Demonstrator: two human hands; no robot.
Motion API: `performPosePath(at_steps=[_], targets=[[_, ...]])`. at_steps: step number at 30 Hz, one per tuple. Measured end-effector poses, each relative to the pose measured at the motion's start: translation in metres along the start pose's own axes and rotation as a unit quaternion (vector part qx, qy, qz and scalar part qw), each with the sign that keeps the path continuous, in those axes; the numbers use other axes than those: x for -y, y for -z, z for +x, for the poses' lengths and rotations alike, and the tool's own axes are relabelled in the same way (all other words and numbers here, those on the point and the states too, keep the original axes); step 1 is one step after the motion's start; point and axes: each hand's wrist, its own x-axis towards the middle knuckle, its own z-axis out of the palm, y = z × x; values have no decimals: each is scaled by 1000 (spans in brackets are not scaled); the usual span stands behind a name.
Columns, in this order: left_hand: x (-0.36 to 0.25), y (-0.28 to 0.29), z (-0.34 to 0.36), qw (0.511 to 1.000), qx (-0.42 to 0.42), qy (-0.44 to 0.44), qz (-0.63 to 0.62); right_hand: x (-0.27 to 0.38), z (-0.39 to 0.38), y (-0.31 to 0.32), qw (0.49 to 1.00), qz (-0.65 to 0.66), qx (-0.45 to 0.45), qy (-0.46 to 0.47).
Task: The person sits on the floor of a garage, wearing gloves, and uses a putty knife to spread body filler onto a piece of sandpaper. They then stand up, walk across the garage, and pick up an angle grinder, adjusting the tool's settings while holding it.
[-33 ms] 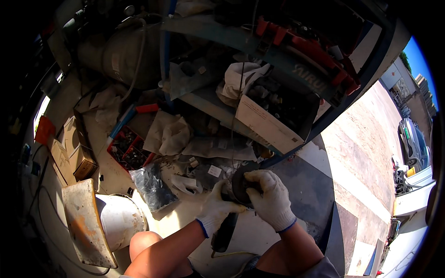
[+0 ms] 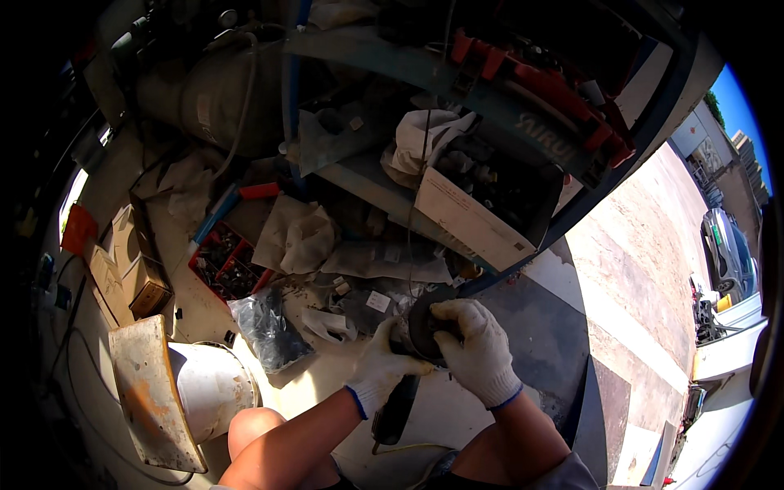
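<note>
In front of my knees, my two hands in white knit gloves are on an angle grinder (image 2: 397, 413), its black body hanging down with a cord at the lower end. My left hand (image 2: 379, 367) is wrapped around the tool's head from the left, with the thumb pointing right. On the right, my right hand (image 2: 480, 353) has its fingers closed on the edge of a dark round disc (image 2: 421, 325) at the head. The glove hides part of the disc, and how it sits on the tool is too dark to make out.
Ahead stands a blue metal rack holding a white carton (image 2: 474, 214) of dark parts. On the floor lie a red divided tray (image 2: 231, 260), a clear plastic bag (image 2: 273, 331) and cardboard boxes (image 2: 135, 261). A white drum with a worn board (image 2: 147, 392) lies left of my knee.
</note>
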Motion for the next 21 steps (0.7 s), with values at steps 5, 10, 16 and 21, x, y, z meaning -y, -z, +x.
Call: performPosePath(at_steps=[5, 10, 16, 21], targets=[[-5, 1, 0, 1000, 3, 13, 17, -1, 1, -1, 1000, 21, 6, -21], [-2, 3, 2, 999, -5, 12, 33, -2, 2, -1, 999, 33, 7, -30], [-1, 3, 1, 999, -5, 12, 35, 1, 3, 1, 999, 3, 11, -48], [-8, 0, -3, 999, 0, 15, 28, -2, 4, 4, 998, -56, 21, -11]])
